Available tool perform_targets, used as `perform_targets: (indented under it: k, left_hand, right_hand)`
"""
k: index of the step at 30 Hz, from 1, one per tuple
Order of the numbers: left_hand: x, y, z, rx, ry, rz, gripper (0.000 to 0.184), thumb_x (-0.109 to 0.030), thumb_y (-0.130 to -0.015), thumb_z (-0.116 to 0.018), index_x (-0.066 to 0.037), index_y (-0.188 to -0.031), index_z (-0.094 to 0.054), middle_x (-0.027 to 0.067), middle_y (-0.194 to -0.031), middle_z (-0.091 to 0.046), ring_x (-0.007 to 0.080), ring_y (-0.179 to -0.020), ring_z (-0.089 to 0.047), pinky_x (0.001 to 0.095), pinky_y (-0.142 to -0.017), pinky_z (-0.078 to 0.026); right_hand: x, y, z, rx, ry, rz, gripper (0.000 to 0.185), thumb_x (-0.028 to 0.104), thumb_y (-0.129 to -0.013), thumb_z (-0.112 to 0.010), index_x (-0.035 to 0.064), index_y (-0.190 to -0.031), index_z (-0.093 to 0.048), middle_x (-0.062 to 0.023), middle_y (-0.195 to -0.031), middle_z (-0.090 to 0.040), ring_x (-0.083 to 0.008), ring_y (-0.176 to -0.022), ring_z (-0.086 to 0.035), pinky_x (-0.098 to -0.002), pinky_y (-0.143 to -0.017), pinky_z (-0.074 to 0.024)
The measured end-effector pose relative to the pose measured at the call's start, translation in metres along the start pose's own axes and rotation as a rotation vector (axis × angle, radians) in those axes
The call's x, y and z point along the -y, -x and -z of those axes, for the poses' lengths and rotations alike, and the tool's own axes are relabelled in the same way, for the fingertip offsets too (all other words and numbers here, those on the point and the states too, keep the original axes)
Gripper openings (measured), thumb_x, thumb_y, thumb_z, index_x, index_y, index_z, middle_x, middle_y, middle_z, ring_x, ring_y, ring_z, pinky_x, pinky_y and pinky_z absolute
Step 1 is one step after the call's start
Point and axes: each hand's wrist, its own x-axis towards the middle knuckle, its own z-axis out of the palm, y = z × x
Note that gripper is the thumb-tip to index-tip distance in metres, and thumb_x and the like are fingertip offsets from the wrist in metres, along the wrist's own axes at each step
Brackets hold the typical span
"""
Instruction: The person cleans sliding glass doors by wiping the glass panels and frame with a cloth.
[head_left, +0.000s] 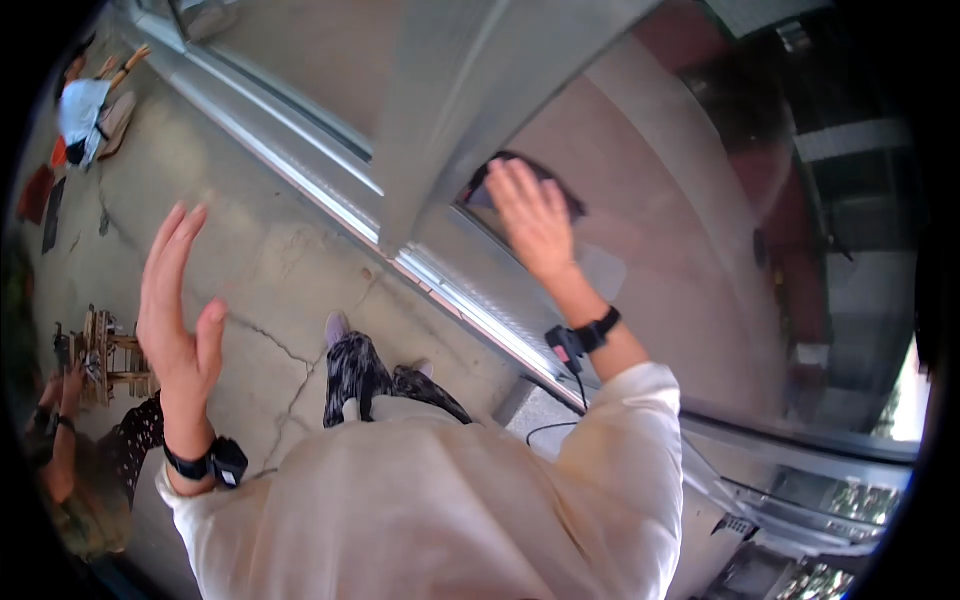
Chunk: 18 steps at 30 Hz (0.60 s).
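Note:
My right hand point(538, 222) lies spread against a glass pane point(660, 190), pressing a dark cloth point(575, 203) onto it near the metal frame. The cloth shows around my fingers; its far side is hidden. My left hand point(178, 310) is raised in the air over the concrete floor, fingers extended and thumb apart, holding nothing. Each wrist wears a black strap with a small device, and a cable hangs from the right one.
A metal window frame point(430, 110) and sill point(450, 285) run diagonally past my feet. One person point(85, 110) crouches at the upper left, and another point(95, 500) is at the lower left beside a wooden stand point(105, 360). The concrete floor point(270, 260) is cracked.

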Motion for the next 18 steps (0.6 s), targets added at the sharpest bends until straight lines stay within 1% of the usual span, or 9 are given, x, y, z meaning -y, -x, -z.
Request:
perform_targets:
  k: [2, 3, 4, 5, 7, 9, 11, 15, 18]
  left_hand:
    - [-0.011, 0.014, -0.003, 0.015, -0.029, 0.09, 0.052, -0.033, -0.098, -0.046, 0.002, -0.136, -0.043, 0.0185, -0.132, -0.054, 0.0355, -0.129, -0.044, 0.0417, -0.106, -0.034]
    - [-0.014, 0.018, -0.009, 0.026, 0.007, 0.053, 0.052, -0.033, -0.098, -0.046, 0.002, -0.136, -0.043, 0.0185, -0.132, -0.054, 0.0355, -0.129, -0.044, 0.0417, -0.106, -0.034]
    - [-0.019, 0.025, -0.013, 0.001, 0.042, 0.082, 0.052, -0.033, -0.098, -0.046, 0.003, -0.135, -0.043, 0.0182, -0.132, -0.054, 0.0348, -0.13, -0.044, 0.041, -0.106, -0.033]
    - [-0.023, 0.028, -0.021, -0.024, 0.069, 0.126, 0.052, -0.034, -0.098, -0.045, 0.003, -0.135, -0.044, 0.0179, -0.133, -0.053, 0.0342, -0.13, -0.044, 0.0404, -0.107, -0.032]
    - [-0.035, 0.032, -0.032, 0.013, 0.064, 0.129, 0.051, -0.033, -0.098, -0.046, 0.003, -0.135, -0.044, 0.0174, -0.133, -0.053, 0.0336, -0.131, -0.044, 0.0402, -0.107, -0.032]
    - [-0.047, 0.039, -0.029, 0.048, 0.03, 0.143, 0.05, -0.033, -0.098, -0.046, 0.002, -0.135, -0.044, 0.017, -0.133, -0.054, 0.0331, -0.131, -0.043, 0.04, -0.107, -0.032]
    - [-0.058, 0.045, -0.012, 0.08, 0.031, 0.135, 0.05, -0.032, -0.098, -0.046, 0.0, -0.136, -0.043, 0.0161, -0.132, -0.054, 0.0328, -0.13, -0.044, 0.0403, -0.107, -0.033]
    - [-0.055, 0.059, -0.01, 0.109, -0.035, 0.143, 0.048, -0.026, -0.098, -0.045, -0.002, -0.139, -0.041, 0.0174, -0.134, -0.052, 0.0316, -0.128, -0.046, 0.0397, -0.108, -0.032]
    - [-0.046, 0.066, -0.011, 0.097, -0.031, 0.172, 0.048, -0.025, -0.098, -0.046, -0.002, -0.139, -0.041, 0.0168, -0.134, -0.053, 0.0314, -0.128, -0.047, 0.0396, -0.107, -0.032]
  right_hand:
    - [0.015, 0.022, -0.038, 0.092, -0.034, 0.111, 0.053, 0.011, -0.085, -0.046, 0.0009, -0.137, -0.043, -0.009, -0.151, -0.033, -0.0207, -0.14, -0.03, -0.0374, -0.114, -0.0222]
    - [0.019, 0.027, -0.05, 0.081, -0.016, 0.166, 0.053, 0.012, -0.085, -0.046, -0.0017, -0.136, -0.043, -0.0119, -0.15, -0.032, -0.0225, -0.14, -0.029, -0.0376, -0.116, -0.0217]
    - [0.024, 0.036, -0.056, 0.073, -0.008, 0.224, 0.053, 0.012, -0.085, -0.046, -0.0042, -0.135, -0.042, -0.0148, -0.15, -0.031, -0.0243, -0.14, -0.028, -0.0377, -0.117, -0.0212]
    - [0.029, 0.043, -0.064, 0.098, -0.002, 0.201, 0.053, 0.012, -0.085, -0.046, -0.0042, -0.135, -0.042, -0.0148, -0.15, -0.031, -0.0243, -0.14, -0.028, -0.0377, -0.117, -0.0212]
    - [0.031, 0.054, -0.075, 0.154, 0.093, 0.298, 0.053, 0.014, -0.086, -0.046, -0.0041, -0.135, -0.042, -0.0153, -0.15, -0.03, -0.0268, -0.141, -0.026, -0.0374, -0.117, -0.0215]
    - [0.029, 0.088, -0.077, 0.181, 0.014, 0.278, 0.052, 0.015, -0.087, -0.045, -0.0035, -0.135, -0.042, -0.0152, -0.151, -0.029, -0.0271, -0.142, -0.025, -0.0376, -0.118, -0.0204]
    - [0.02, 0.123, -0.049, 0.228, -0.049, 0.25, 0.051, 0.016, -0.088, -0.042, -0.0019, -0.136, -0.042, -0.0148, -0.152, -0.027, -0.0254, -0.143, -0.022, -0.0372, -0.118, -0.0183]
    - [-0.008, 0.215, -0.019, 0.382, -0.095, 0.207, 0.052, 0.015, -0.089, -0.042, 0.0014, -0.139, -0.039, -0.0098, -0.154, -0.025, -0.0194, -0.142, -0.023, -0.0347, -0.118, -0.019]
    - [-0.033, 0.265, 0.001, 0.557, -0.054, 0.186, 0.051, 0.016, -0.088, -0.044, 0.007, -0.138, -0.044, -0.0041, -0.155, -0.024, -0.017, -0.142, -0.023, -0.0337, -0.117, -0.0189]
